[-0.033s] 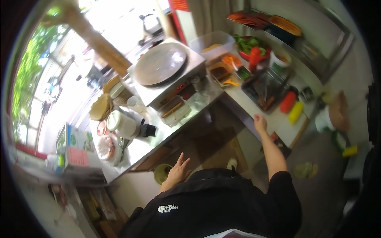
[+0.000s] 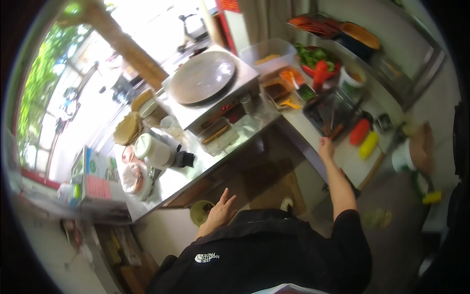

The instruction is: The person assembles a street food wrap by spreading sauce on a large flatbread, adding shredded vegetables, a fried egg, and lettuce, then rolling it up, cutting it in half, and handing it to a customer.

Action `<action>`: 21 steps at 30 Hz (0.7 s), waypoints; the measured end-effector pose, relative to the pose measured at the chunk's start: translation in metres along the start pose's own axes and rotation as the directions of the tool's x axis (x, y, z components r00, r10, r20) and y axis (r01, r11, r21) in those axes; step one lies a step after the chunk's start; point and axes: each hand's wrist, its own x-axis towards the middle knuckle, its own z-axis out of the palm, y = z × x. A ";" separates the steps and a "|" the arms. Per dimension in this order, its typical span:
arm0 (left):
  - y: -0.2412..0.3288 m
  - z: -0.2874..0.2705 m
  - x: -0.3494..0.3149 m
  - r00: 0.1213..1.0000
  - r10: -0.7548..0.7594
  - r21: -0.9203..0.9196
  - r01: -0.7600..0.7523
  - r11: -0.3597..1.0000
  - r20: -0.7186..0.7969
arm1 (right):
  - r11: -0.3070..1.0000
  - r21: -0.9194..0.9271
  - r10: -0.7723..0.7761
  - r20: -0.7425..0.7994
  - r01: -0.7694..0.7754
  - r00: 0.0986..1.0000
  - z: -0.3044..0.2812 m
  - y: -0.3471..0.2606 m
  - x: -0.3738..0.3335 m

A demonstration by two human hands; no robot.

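Observation:
Over the lower middle, beside a round yellowish bin [image 2: 199,213], my left hand [image 2: 221,210] hangs with its fingers spread and holds nothing. My right hand [image 2: 326,148] reaches out over the right-hand counter [image 2: 307,131], to the near edge of a dark rectangular tray [image 2: 318,117]. Its fingers are curled closed; whether anything is in them is hidden. Just beyond the fingertips, a brownish piece [image 2: 336,131] and thin long utensils lie in the tray; I cannot tell whether the hand touches them. Right of the tray lie a red squeeze bottle [image 2: 360,132] and a yellow one [image 2: 369,145].
A round griddle [image 2: 203,78] stands on the left counter, with a white lidded container [image 2: 152,151] nearer me. Behind the tray are a red upright bottle [image 2: 320,73], a bowl of green leaves [image 2: 313,56], a white tub [image 2: 351,78] and a clear bin [image 2: 267,54].
My right hand has moved forward to the tray's near edge, its arm stretching further. My left hand has hardly moved. The whole view has shifted slightly.

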 end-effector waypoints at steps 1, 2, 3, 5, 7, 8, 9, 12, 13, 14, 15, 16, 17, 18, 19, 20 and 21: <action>0.009 0.000 0.007 1.000 -0.023 0.021 0.024 1.000 -0.014 | 0.994 -0.113 0.015 0.024 -0.013 1.000 -0.004 -0.004 0.039; 0.011 0.001 0.007 0.998 -0.053 0.021 0.054 0.998 -0.015 | 0.976 -0.215 0.036 0.053 -0.023 0.998 -0.003 -0.009 0.062; 0.013 0.002 0.007 0.996 -0.089 0.018 0.090 0.996 -0.007 | 0.943 -0.331 0.063 0.090 -0.029 0.994 -0.001 -0.013 0.074; 0.014 0.001 0.007 0.983 -0.185 -0.005 0.185 0.983 -0.014 | 0.868 -0.497 0.101 0.146 -0.015 0.984 -0.001 -0.019 0.088; 0.010 0.004 0.011 0.964 -0.263 -0.024 0.263 0.965 -0.033 | 0.812 -0.583 0.113 0.171 0.008 0.979 -0.002 -0.023 0.103; 0.007 0.006 0.014 0.955 -0.294 -0.041 0.293 0.955 -0.041 | 0.801 -0.599 0.121 0.179 0.010 0.976 -0.003 -0.024 0.109; -0.001 0.007 0.019 0.950 -0.308 -0.040 0.306 0.951 -0.047 | 0.797 -0.604 0.125 0.186 0.013 0.975 0.003 -0.024 0.113; -0.027 0.005 0.037 0.941 -0.335 -0.036 0.333 0.942 -0.046 | 0.786 -0.617 0.186 0.162 -0.048 0.969 0.012 -0.029 0.120; -0.034 -0.002 0.046 0.945 -0.322 -0.037 0.320 0.947 -0.055 | 0.783 -0.611 0.238 0.129 -0.112 0.963 0.014 -0.027 0.119; -0.040 -0.009 0.059 0.952 -0.300 -0.042 0.297 0.954 -0.069 | 0.777 -0.603 0.287 0.083 -0.181 0.954 0.011 -0.026 0.122; -0.047 -0.018 0.070 0.956 -0.282 -0.043 0.279 0.959 -0.083 | 0.818 -0.493 0.375 0.066 -0.297 0.925 0.010 -0.025 0.119; -0.051 -0.029 0.083 0.955 -0.280 -0.079 0.273 0.959 -0.099 | 0.831 -0.374 0.457 0.039 -0.411 0.889 0.006 -0.024 0.121; -0.060 -0.035 0.091 0.951 -0.288 -0.093 0.278 0.956 -0.115 | 0.864 -0.169 0.498 0.143 -0.475 0.855 -0.004 -0.041 0.119; -0.070 -0.042 0.100 0.950 -0.285 -0.102 0.273 0.957 -0.128 | 0.824 0.045 0.540 0.238 -0.564 0.807 -0.016 -0.057 0.115; -0.080 -0.050 0.108 0.948 -0.287 -0.111 0.273 0.956 -0.139 | 0.725 0.218 0.574 0.334 -0.654 0.748 -0.027 -0.073 0.112; -0.091 -0.055 0.114 0.949 -0.282 -0.096 0.270 0.958 -0.144 | 0.681 0.366 0.559 0.299 -0.634 0.774 -0.030 -0.073 0.099; -0.100 -0.058 0.120 0.947 -0.289 -0.093 0.279 0.956 -0.137 | 0.657 0.467 0.519 0.290 -0.592 0.804 -0.035 -0.087 0.096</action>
